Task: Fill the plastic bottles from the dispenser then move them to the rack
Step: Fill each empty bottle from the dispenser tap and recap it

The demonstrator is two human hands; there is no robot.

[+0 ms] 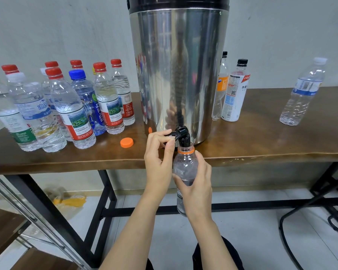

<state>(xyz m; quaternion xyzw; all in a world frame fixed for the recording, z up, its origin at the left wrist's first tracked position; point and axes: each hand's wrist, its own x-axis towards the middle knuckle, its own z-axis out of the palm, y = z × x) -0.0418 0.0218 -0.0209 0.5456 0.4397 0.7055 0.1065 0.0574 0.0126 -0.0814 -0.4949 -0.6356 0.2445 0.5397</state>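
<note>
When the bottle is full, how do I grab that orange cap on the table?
Come straight down from above and pinch the orange cap across its rim with thumb and finger. It lies flat and low on the table, clear of the bottles.

Just right of the dispenser (pixel 180 75): white-label bottle (pixel 233 94), black cap, reads "外星", Latin "AL" under it, rest cut off; QR code above.

Between it and the dispenser: orange-label bottle (pixel 220 88), letters "ANT" showing, rest hidden.

Left of the dispenser, front of the group: blue-and-white-label bottle (pixel 37 110) reads "凉白".

Red-and-white-label bottles (pixel 72 114) beside it: print too small to read.

Far right of the dispenser: lone bottle (pixel 302 92), barcode only, text unreadable.
</note>
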